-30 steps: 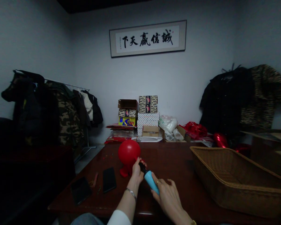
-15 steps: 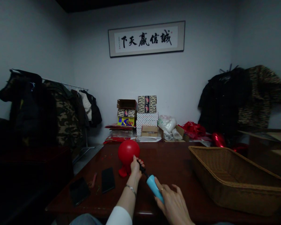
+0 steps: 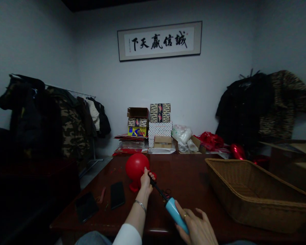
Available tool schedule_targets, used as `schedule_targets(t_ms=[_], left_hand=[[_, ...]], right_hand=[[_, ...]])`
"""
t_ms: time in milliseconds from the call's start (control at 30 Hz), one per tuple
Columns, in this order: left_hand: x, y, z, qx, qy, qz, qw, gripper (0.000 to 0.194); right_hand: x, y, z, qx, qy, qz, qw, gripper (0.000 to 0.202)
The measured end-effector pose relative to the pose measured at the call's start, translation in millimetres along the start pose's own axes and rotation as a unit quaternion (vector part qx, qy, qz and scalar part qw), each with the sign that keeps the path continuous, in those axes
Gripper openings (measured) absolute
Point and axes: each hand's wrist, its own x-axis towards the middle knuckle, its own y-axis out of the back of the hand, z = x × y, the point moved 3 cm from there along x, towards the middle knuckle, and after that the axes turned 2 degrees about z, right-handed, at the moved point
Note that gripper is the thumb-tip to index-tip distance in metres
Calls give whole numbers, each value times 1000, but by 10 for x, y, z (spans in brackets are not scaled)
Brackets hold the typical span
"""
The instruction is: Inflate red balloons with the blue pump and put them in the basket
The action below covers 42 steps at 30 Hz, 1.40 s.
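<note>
A round red balloon (image 3: 137,165), partly inflated, is at the far end of a hand balloon pump (image 3: 175,211) with a light blue barrel and a black shaft. My left hand (image 3: 146,181) is closed around the black front end of the pump, right by the balloon's neck, which the fingers hide. My right hand (image 3: 195,224) grips the blue barrel near the table's front edge. More red pieces, which look like limp balloons (image 3: 134,186), lie under and behind the round one. Small dark rings or bands (image 3: 167,193) lie beside the pump's shaft.
On the brown table (image 3: 193,180) a large wicker basket (image 3: 244,194) stands at the right. Two dark flat objects (image 3: 117,194) like phones and a small pinkish strip (image 3: 102,195) lie at the left. Boxes (image 3: 160,131) and plastic bags (image 3: 183,134) are piled at the back.
My right hand has drawn the blue barrel back toward me and right, showing more of the black shaft. The balloon and my left hand have shifted slightly left.
</note>
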Motion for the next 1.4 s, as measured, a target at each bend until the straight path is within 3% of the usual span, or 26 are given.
schedule_targets(t_ms=[267, 533, 800, 1167, 1400], left_hand=[[-90, -7, -186, 24, 13, -11, 1000, 38], [-108, 16, -306, 31, 27, 1, 999, 43], [-52, 46, -250, 50, 27, -9, 998, 42], [103, 133, -44, 46, -5, 1, 999, 35], [81, 96, -75, 41, 0, 2, 999, 36]], right_hand=[[308, 77, -207, -21, -34, -37, 999, 54], [513, -54, -259, -61, -44, -30, 997, 56], [380, -61, -335, -71, -31, 3, 997, 55], [-128, -112, 42, -30, 48, 36, 998, 64], [-109, -71, 36, -16, 47, 15, 999, 60]])
